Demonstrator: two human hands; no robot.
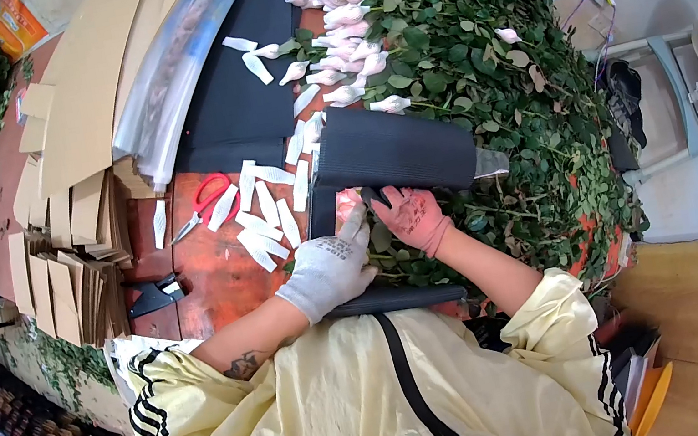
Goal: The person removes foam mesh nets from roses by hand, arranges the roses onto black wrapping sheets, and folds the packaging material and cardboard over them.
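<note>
A black corrugated sheet (393, 150) curls over in front of me, with pink roses (347, 203) partly showing under its near edge. My left hand (334, 267), in a pale grey glove, is closed at these roses with its fingers pressed on them. In a pink glove, my right hand (412, 218) pinches the near edge of the black sheet, close to my left fingertips. Green stems and leaves run below both hands. White mesh sleeves (262, 223) lie loose to the left, beside red-handled scissors (204, 207).
Roses in white sleeves (344, 25) with leafy stems (479, 58) are piled at the back and right. Cardboard pieces (71, 292) and clear plastic wrap (181, 70) lie left. A black stapler-like tool (155, 295) rests near the cardboard. A pale chair (680, 98) stands far right.
</note>
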